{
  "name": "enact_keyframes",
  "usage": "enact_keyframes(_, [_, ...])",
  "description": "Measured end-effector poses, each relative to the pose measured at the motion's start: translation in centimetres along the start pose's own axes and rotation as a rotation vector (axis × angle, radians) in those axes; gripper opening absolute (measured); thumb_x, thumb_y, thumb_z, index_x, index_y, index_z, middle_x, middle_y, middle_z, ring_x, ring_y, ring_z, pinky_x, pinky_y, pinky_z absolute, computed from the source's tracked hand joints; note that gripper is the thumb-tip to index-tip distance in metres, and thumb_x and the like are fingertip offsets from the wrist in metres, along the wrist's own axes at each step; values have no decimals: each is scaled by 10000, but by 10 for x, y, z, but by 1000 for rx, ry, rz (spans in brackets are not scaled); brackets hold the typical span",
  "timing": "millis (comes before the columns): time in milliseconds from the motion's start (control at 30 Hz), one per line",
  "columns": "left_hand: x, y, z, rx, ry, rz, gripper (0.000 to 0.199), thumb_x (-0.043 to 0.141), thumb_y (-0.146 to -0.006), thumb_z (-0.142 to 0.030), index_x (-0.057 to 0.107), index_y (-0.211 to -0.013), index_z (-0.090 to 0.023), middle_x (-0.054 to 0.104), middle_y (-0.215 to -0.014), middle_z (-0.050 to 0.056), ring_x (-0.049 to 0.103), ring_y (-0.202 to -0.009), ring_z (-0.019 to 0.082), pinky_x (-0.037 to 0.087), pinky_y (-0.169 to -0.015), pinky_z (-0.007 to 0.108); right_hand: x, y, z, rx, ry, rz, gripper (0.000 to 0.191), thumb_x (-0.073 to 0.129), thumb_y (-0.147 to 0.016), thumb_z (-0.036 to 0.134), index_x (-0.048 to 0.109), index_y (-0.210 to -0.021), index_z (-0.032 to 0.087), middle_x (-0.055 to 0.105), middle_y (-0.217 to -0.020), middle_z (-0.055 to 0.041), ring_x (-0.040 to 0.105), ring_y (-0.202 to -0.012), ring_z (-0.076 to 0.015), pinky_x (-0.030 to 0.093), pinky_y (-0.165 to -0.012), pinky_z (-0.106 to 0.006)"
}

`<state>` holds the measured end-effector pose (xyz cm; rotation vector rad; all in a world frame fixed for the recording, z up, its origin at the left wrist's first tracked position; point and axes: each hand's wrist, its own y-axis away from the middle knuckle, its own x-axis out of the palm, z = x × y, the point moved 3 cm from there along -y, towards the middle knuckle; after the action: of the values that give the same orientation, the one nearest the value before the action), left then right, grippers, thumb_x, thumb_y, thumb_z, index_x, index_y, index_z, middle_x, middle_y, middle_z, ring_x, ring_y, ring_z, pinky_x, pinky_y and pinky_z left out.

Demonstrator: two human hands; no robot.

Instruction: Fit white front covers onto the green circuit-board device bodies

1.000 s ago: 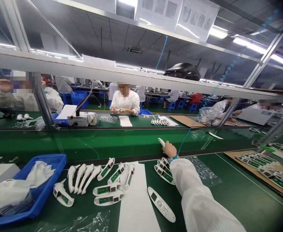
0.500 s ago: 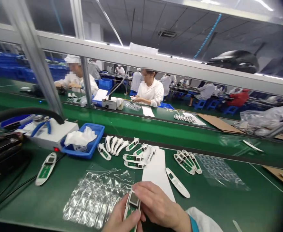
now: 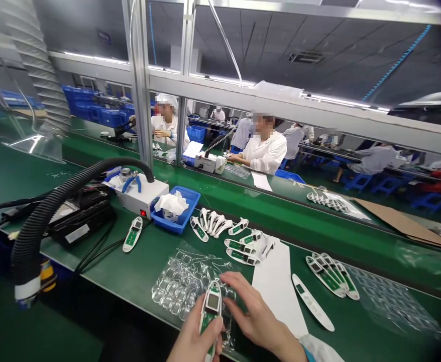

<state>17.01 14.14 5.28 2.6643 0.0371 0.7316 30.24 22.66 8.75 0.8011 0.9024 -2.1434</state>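
My left hand [image 3: 198, 334] is closed around a white oval device housing [image 3: 210, 311] fitted with a green circuit board and a small dark screen. Its thumb lies across the board. Just right of the housing's upper end is my right hand [image 3: 256, 311], fingers apart and holding nothing that I can see. Beneath both hands lies a clear plastic blister sheet [image 3: 179, 286]. A white paper sheet [image 3: 277, 281] is spread beyond my right hand, with a white housing shell [image 3: 313, 302] to its right.
Several board-fitted housings [image 3: 329, 274] lie fanned at the right, beside another clear blister sheet [image 3: 394, 296]. A blue tray [image 3: 177, 211] holds white crumpled material. Left of it stand a white box [image 3: 145, 196] with pliers on top and a black hose [image 3: 70, 186]. Co-workers sit across the bench.
My view has swung left, so the bench things appear further right. My right hand has come off the housing's screen end and its fingers have spread; my left keeps its hold.
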Motion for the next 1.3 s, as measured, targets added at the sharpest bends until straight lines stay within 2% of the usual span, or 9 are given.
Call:
enact_keyframes(233, [-5, 6, -1, -34, -15, -7, 809, 678, -650, -683, 411, -1249, -209, 562, -701, -14, 455, -517, 100, 349, -453, 209, 9, -5, 10, -7, -34, 14, 422, 455, -930, 119, 400, -1331, 240, 543, -1272, -99, 483, -1221, -216, 441, -1033, -361])
enact_keyframes(400, [-4, 9, -1, -85, -17, -16, 938, 673, -655, -685, 282, -1349, -191, 533, -599, -40, 436, -510, 104, 331, -475, 213, 1, -3, 4, 25, 86, -66, 377, 464, -930, 155, 452, -1299, 231, 577, -1238, -111, 518, -1186, -242, 463, -1002, -399])
enact_keyframes(533, [-5, 10, -3, -59, 37, -34, 874, 693, -674, -640, 306, -1318, -193, 568, -735, 0, 466, -545, 116, 367, -476, 242, -43, 21, -47, 284, 225, -237, 235, 460, -935, 284, 564, -1132, 209, 631, -1080, -116, 623, -954, -247, 534, -842, -406])
enact_keyframes(633, [-7, 9, -1, -33, 72, -20, 718, 698, -704, -595, 394, -1222, -202, 565, -797, 12, 464, -540, 108, 363, -450, 239, -89, 65, -101, 537, 310, -356, 299, 462, -885, 427, 616, -959, 181, 649, -891, -114, 630, -712, -227, 545, -635, -355])
enact_keyframes(733, [-10, 7, 5, -57, 99, -6, 678, 692, -720, -582, 396, -1209, -219, 564, -777, 2, 442, -512, 99, 357, -444, 234, -123, 116, -143, 783, 352, -406, 396, 484, -805, 517, 652, -915, 175, 668, -846, -127, 637, -688, -251, 536, -585, -351])
enact_keyframes(833, [-12, 6, 10, -69, 96, 0, 619, 683, -729, -584, 437, -1166, -221, 571, -800, 13, 448, -519, 101, 368, -457, 239, -134, 152, -162, 928, 352, -360, 464, 528, -732, 562, 674, -921, 165, 688, -926, -163, 654, -758, -293, 545, -603, -371])
enact_keyframes(967, [-11, 7, 12, -46, 36, 43, 457, 644, -758, -590, 534, -958, -194, 536, -696, -5, 422, -491, 93, 348, -451, 234, -129, 172, -168, 986, 310, -297, 496, 570, -694, 593, 686, -918, 166, 701, -975, -164, 669, -811, -310, 553, -647, -378])
enact_keyframes(1133, [-12, 8, 12, -112, 33, 3, 462, 655, -735, -609, 540, -891, -189, 505, -565, -34, 388, -446, 79, 322, -471, 231, -129, 151, -154, 925, 333, -359, 456, 524, -753, 565, 678, -910, 165, 702, -917, -157, 660, -782, -298, 541, -624, -375])
enact_keyframes(1300, [-19, 6, 0, -65, 104, -140, 606, 751, -656, -570, 499, -1071, -206, 557, -744, -5, 425, -520, 88, 295, -439, 220, -104, 40, -98, 532, 174, -287, 301, 523, -861, 461, 668, -907, 200, 678, -916, -105, 632, -815, -246, 510, -689, -338])
